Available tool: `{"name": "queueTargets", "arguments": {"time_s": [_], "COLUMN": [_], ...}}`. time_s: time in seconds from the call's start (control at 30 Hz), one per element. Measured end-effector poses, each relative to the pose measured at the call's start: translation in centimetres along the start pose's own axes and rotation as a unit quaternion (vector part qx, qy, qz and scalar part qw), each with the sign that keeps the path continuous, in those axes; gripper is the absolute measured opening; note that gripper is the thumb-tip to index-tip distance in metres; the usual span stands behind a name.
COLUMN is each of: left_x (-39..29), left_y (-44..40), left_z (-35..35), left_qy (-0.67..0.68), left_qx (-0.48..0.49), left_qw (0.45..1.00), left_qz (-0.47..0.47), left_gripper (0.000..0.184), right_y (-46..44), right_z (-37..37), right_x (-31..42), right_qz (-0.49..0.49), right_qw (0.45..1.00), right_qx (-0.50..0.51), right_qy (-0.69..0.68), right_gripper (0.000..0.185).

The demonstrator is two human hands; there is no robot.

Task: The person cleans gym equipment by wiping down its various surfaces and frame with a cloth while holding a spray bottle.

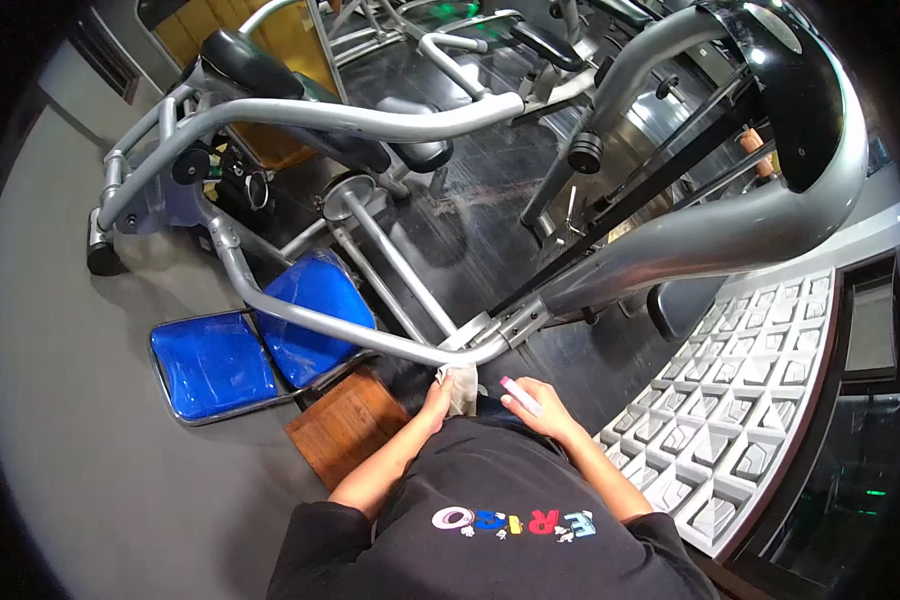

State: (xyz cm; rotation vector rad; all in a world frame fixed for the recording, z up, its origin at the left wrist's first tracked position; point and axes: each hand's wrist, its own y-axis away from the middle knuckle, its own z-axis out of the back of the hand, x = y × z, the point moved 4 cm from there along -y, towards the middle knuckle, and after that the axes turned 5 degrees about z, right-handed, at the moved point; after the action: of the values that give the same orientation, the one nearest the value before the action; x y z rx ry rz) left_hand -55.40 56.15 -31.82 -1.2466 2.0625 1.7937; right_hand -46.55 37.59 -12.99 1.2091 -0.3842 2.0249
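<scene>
My left hand (436, 404) is closed around a crumpled pale cloth (462, 391), just below the bend of a grey metal tube (400, 347) on a gym machine. Whether the cloth touches the tube I cannot tell. In my right hand (546, 412) is a small slim bottle (523, 398), whitish with a pink top, tilted toward the upper left. Its lower part is hidden by my fingers. Both hands are in front of my black T-shirt, a short way apart.
A folding chair with blue pads (215, 368) and a brown wooden box (348, 424) stand to the left. A thick curved machine arm (690, 235) rises at the right, before a white panelled wall (730, 420). More gym machines fill the background.
</scene>
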Motion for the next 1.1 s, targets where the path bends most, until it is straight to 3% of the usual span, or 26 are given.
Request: {"name": "queueTargets", "arguments": {"time_s": [0.1, 0.27, 0.4, 0.43, 0.47, 0.57, 0.6, 0.77, 0.87, 0.93, 1.1], "left_x": [-0.2, -3.4, -6.3, -7.5, -8.9, -12.8, -13.9, -14.5, -11.7, -12.6, -9.2], "left_y": [1.1, 4.6, 4.2, 4.1, 4.2, 5.0, 5.3, 6.4, 5.6, 8.6, 7.9], "left_z": [0.2, 1.4, 1.6, 1.2, 0.3, -3.6, -5.1, -13.1, -16.8, -20.8, -26.6], "left_qy": [0.098, 0.129, 0.093, -0.043, -0.177, -0.26, -0.289, -0.212, -0.244, -0.217, -0.212], "left_qx": [0.013, 0.016, 0.023, 0.035, 0.045, 0.119, 0.123, 0.166, 0.166, 0.2, 0.209], "left_qw": [0.995, 0.991, 0.995, 0.996, 0.977, 0.941, 0.935, 0.941, 0.947, 0.944, 0.941], "left_qz": [-0.023, -0.015, -0.042, -0.074, -0.106, -0.183, -0.162, -0.206, -0.128, -0.148, -0.161], "left_gripper": [0.052, 0.053, 0.047, 0.044, 0.042, 0.039, 0.039, 0.037, 0.035, 0.035, 0.035], "right_y": [-1.0, -1.2, 0.6, 1.3, 2.0, 3.6, 3.9, 5.2, 6.3, 7.5, 10.5], "right_z": [-1.5, -2.3, -1.5, -1.3, -1.3, -1.0, -0.6, 1.4, 4.4, 6.9, 13.2], "right_x": [1.2, 1.9, 1.3, 0.9, 0.3, -0.7, -0.1, -2.1, -4.0, -5.8, -8.8], "right_qz": [0.02, 0.023, -0.025, -0.038, -0.032, -0.058, -0.066, -0.044, -0.007, -0.047, -0.014], "right_qw": [0.999, 0.999, 1.0, 0.999, 0.999, 0.998, 0.997, 0.996, 0.995, 0.996, 0.996], "right_qx": [0.024, 0.021, -0.004, -0.008, -0.02, -0.018, -0.033, -0.061, -0.094, -0.074, -0.086], "right_qy": [-0.022, -0.012, -0.015, -0.013, -0.022, -0.018, -0.035, -0.058, -0.014, -0.011, -0.019], "right_gripper": [0.027, 0.03, 0.032, 0.033, 0.033, 0.033, 0.032, 0.033, 0.033, 0.034, 0.033]}}
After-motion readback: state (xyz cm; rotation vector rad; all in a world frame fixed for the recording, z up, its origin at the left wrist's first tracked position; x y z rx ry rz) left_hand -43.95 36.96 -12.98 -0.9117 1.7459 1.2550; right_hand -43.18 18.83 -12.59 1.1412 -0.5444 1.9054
